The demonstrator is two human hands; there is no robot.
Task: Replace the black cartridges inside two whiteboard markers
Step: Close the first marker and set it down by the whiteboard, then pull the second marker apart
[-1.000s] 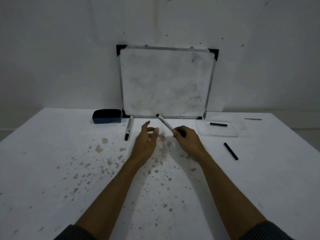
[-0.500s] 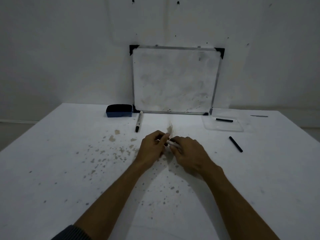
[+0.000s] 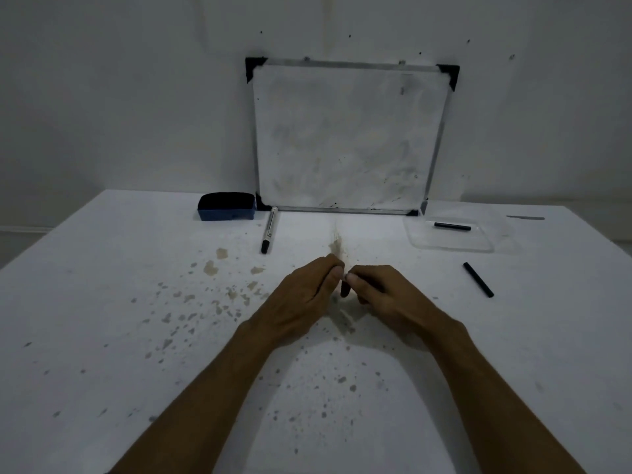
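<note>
A dim white wall backs a stained white table (image 3: 102,302), with a smudged whiteboard (image 3: 349,138) propped against the wall at the far edge. Only the head view is given.

Just left of the board lies a blue eraser (image 3: 226,206), and beside it a capped marker (image 3: 269,230) lies pointing toward the near side, untouched and probably waiting its turn. At far right a clear tray (image 3: 478,246) holds one black cartridge (image 3: 452,226), likely kept there so it cannot roll. A second cartridge (image 3: 478,279) lies loose on the table right of the hands, within easy reach.

In the middle, the left hand (image 3: 301,299) and right hand (image 3: 383,292) meet fingertip to fingertip, both curled tight. A sliver of something pale shows between them, most likely the other marker, but the fingers hide it, so I cannot tell for certain what either hand grips. The knuckle-to-knuckle pose suits pulling or twisting a marker apart to reach its cartridge, with the work low over the table so that dropped parts stay close.
</note>
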